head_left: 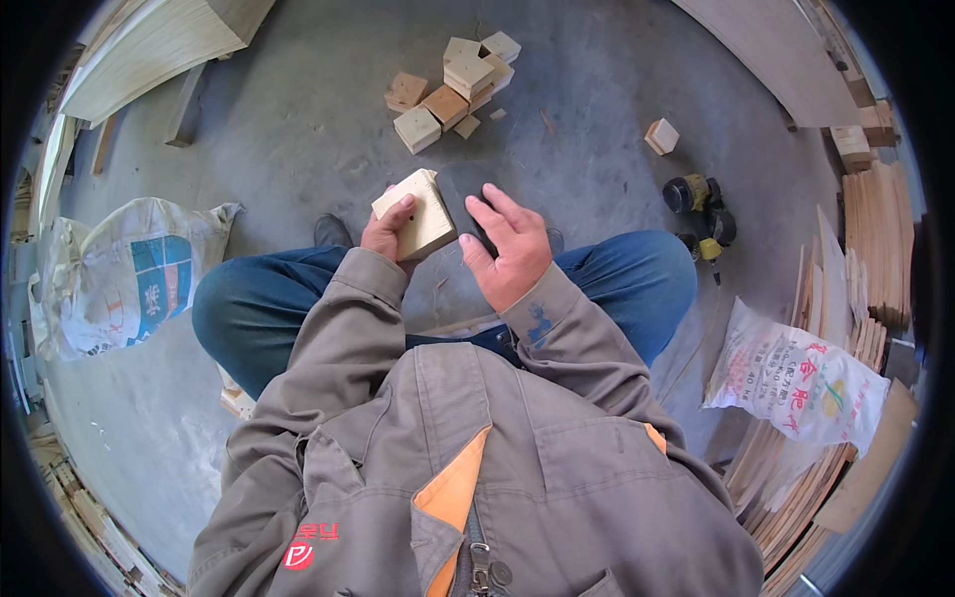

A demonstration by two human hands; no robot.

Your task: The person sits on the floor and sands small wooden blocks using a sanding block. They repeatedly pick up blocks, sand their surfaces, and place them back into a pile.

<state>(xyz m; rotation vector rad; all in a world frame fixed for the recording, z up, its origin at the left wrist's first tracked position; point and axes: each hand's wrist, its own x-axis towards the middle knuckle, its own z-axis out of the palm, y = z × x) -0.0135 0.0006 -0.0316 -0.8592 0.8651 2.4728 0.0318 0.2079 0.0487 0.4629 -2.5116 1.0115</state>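
My left hand (pixel 390 231) grips a pale wooden block (pixel 418 204), with the thumb on its top face. The block is held tilted above my lap and has a small dark spot on that face. Against its right end stands a dark grey flat piece (pixel 464 191) that looks like sandpaper. My right hand (pixel 512 244) holds this piece, fingers over its right side and thumb near its lower edge. The fingers of the left hand under the block are hidden.
On the floor ahead lies a heap of wooden blocks (pixel 458 88), with a lone block (pixel 662 136) to the right. Near my right knee rests a yellow-and-black corded power tool (pixel 702 211). A white sack (pixel 796 378) lies on stacked wood strips at right; another sack (pixel 139 274) is at left.
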